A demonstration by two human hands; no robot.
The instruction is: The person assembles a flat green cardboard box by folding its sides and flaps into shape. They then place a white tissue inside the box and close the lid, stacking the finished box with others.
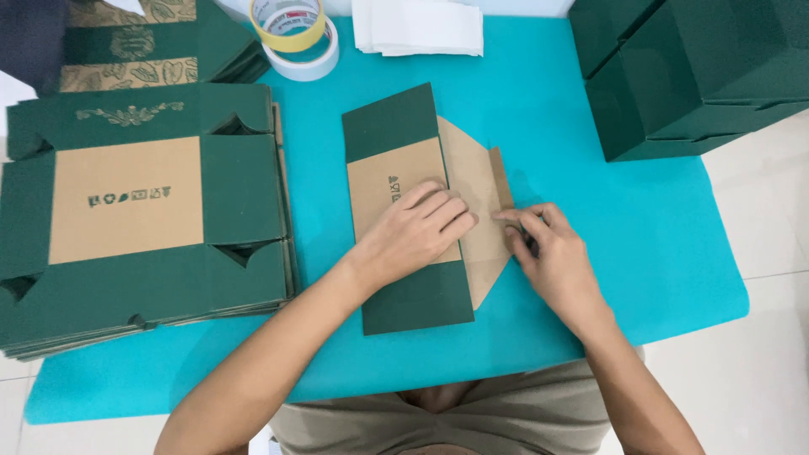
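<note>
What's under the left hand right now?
The left hand lies flat on the brown panel of a partly folded green box blank, which rests on the turquoise mat. Small printed symbols show beside the fingers; anything under the palm is hidden.

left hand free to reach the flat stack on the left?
Probably yes. The left hand lies flat on the folded blank, gripping nothing, and the stack sits just to its left with only bare teal mat between. It would have to let go of the blank.
</note>
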